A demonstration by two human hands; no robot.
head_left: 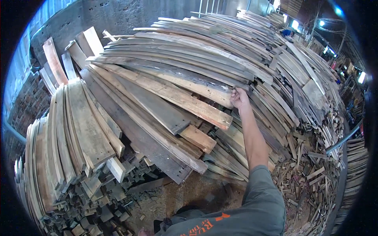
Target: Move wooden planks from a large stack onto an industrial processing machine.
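Working remotely, I pinch with my right grip (238, 98) the end of a plank (197, 87) running lengthwise toward the frame's upper left.

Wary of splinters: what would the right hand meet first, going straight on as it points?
The end of the pale board, which the right hand seems to pinch; just past it, probably the dark board, though depth is unclear.
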